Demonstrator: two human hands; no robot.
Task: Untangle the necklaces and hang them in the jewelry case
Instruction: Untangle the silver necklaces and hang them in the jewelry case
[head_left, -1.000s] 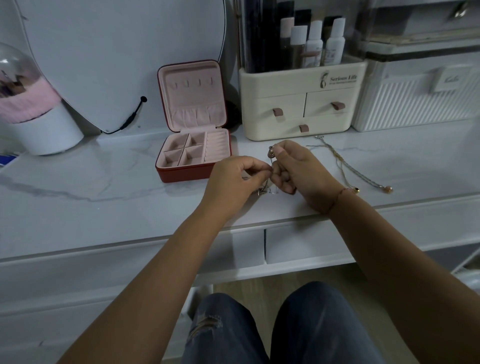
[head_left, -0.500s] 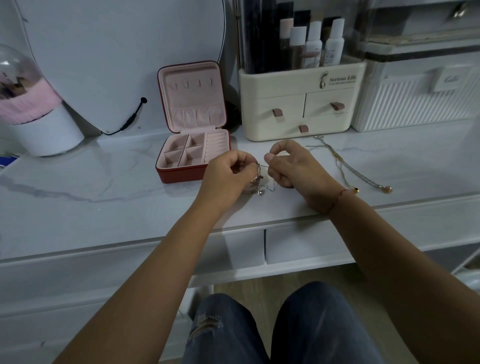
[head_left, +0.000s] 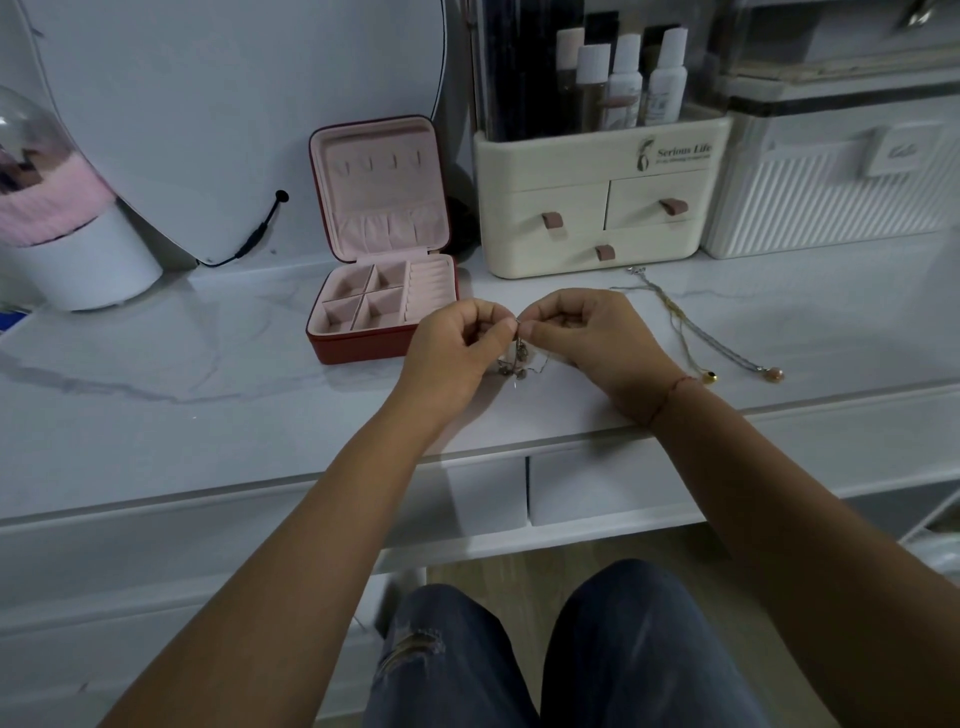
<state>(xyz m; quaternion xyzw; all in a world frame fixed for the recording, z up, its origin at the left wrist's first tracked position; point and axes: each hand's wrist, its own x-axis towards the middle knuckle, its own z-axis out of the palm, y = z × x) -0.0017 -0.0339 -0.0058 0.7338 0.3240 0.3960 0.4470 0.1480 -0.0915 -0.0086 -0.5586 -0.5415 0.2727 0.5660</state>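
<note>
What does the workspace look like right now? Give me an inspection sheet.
Surface: white marble-veined tabletop.
Job's things: tangled silver charm necklace, being held; two thin chain necklaces lie to its right; red square jewelry case open, lid hooks bare.
Clutter: cream plastic drawer organiser, white ribbed box, domed white-and-pink container.
Grips: left hand and right hand each pinch the tangle.
Cables: black cable at white rounded panel.
Surroundings: white drawers under tabletop.

Left hand (head_left: 457, 348), right hand (head_left: 592, 332) back together, pinching necklace (head_left: 519, 358).
</note>
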